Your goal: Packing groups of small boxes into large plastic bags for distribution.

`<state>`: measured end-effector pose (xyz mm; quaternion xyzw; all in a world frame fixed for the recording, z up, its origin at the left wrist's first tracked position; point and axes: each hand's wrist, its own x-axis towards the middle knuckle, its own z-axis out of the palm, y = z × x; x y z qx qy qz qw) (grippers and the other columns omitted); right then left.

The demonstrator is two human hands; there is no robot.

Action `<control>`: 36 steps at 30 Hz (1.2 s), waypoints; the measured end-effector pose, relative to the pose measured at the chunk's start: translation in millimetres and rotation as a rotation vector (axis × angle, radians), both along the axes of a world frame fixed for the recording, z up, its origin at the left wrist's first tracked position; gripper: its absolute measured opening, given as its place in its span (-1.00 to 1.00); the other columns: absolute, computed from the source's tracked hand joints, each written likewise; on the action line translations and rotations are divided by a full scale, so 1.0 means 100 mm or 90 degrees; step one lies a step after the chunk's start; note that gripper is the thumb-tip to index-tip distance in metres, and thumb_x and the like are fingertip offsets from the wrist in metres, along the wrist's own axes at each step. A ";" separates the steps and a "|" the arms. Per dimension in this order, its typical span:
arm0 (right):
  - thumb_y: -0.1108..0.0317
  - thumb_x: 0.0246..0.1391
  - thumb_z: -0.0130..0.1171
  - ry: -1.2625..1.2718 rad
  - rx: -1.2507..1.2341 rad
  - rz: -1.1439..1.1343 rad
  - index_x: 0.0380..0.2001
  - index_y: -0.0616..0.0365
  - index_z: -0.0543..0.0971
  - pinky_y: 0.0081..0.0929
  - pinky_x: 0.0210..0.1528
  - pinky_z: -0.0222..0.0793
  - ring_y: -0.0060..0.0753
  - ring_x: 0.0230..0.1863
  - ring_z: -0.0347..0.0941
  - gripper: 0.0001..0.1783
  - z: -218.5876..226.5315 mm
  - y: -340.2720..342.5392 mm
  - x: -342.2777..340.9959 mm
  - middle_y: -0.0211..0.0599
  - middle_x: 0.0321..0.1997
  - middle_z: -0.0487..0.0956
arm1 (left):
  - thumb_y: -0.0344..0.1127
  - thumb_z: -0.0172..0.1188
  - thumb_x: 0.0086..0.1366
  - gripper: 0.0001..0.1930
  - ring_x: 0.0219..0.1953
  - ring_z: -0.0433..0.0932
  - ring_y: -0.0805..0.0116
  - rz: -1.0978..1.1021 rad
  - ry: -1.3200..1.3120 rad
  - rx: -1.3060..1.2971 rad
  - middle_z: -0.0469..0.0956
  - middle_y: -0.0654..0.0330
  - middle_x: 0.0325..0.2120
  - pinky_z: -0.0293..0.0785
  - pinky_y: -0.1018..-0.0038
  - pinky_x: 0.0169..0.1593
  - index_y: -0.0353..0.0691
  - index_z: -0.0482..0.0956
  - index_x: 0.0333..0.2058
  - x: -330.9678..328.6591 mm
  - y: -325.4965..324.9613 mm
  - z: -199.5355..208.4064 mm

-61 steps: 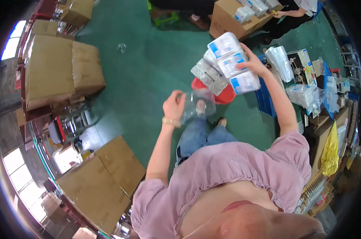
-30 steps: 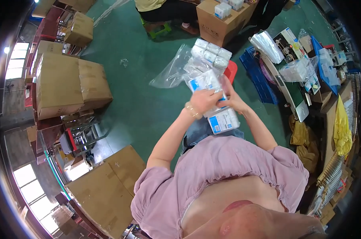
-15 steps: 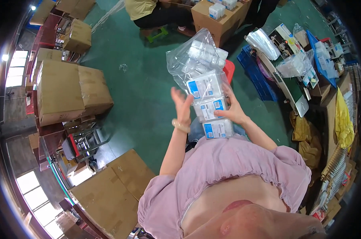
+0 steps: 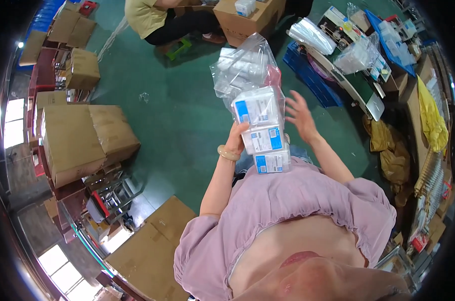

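Note:
In front of my body rises a column of white packs with blue-and-white labels: an upper pack (image 4: 257, 108), a middle pack (image 4: 265, 139) and a lower pack (image 4: 272, 162). A clear plastic bag (image 4: 222, 85) covers the upper part of the column and spreads beyond it, over further white packs (image 4: 240, 62). My left hand (image 4: 236, 136) grips the stack of packs from its left side, thumb on the front and the other fingers hidden. Off to the right of the stack, my right hand (image 4: 301, 119) is open and holds nothing, fingers apart.
Something red (image 4: 273, 75) shows behind the bag. A person (image 4: 149, 17) sits on a green stool (image 4: 179, 49) near a carton (image 4: 247, 25). Large cartons (image 4: 69, 140) stand at the left. A blue crate (image 4: 310, 75) and a cluttered bench (image 4: 355, 93) are at the right.
My left hand has closed on the stack from the left. My right hand has let go and moved away to the right, opening. The view has shifted slightly.

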<state>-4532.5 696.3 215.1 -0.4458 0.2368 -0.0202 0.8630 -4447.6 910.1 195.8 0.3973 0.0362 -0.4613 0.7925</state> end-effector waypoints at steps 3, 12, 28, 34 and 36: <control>0.27 -0.01 0.12 -0.083 -0.137 0.104 0.27 0.20 -0.17 -0.49 0.24 -0.06 -0.35 0.23 0.05 -0.09 -0.12 0.28 0.09 -0.17 0.25 0.11 | -0.28 0.11 0.11 -0.33 0.08 0.27 0.33 -0.014 -0.106 0.021 0.28 0.14 0.06 0.18 0.41 0.13 -0.28 0.05 0.17 -0.12 -0.09 -0.04; 0.07 0.11 -0.09 0.050 -0.331 0.282 0.23 0.28 -0.03 -0.43 0.14 0.09 -0.20 0.07 0.23 -0.25 -0.63 0.26 -0.70 -0.02 0.04 0.27 | -0.23 0.05 0.18 -0.36 0.08 0.26 0.24 -0.166 -0.259 0.162 0.27 0.03 0.04 0.13 0.40 0.14 -0.38 0.02 0.16 -0.61 0.02 -0.16; 0.19 0.19 -0.13 0.144 -0.403 -0.044 -0.54 0.20 0.39 -0.49 -0.46 0.17 -0.52 -0.53 0.24 -0.66 -0.77 0.33 -0.52 -0.43 -0.64 0.30 | 0.16 -0.12 0.21 -0.46 -0.33 0.47 -0.20 -0.336 -0.572 0.608 0.51 -0.18 -0.47 0.36 0.18 -0.24 -0.28 0.51 -0.35 -0.21 -0.14 -0.18; 0.29 0.10 -0.08 0.234 -0.565 0.069 -0.59 0.23 0.38 -0.35 -0.50 0.24 -0.18 -0.56 0.31 -0.74 -0.86 0.24 -0.57 -0.18 -0.56 0.41 | 0.07 -0.13 0.26 -0.51 -0.45 0.48 -0.11 -0.493 -0.707 0.637 0.50 -0.11 -0.59 0.36 0.18 -0.36 -0.28 0.53 -0.48 0.20 -0.26 -0.42; 0.35 0.01 -0.04 0.163 -0.954 0.057 -0.59 0.25 0.39 -0.23 -0.47 0.28 -0.01 -0.52 0.36 -0.80 -0.75 0.00 -0.64 -0.06 -0.53 0.45 | 0.02 -0.13 0.27 -0.55 -0.48 0.48 -0.11 -0.513 -0.689 0.609 0.50 -0.10 -0.59 0.37 0.18 -0.38 -0.26 0.53 -0.45 0.33 -0.39 -0.24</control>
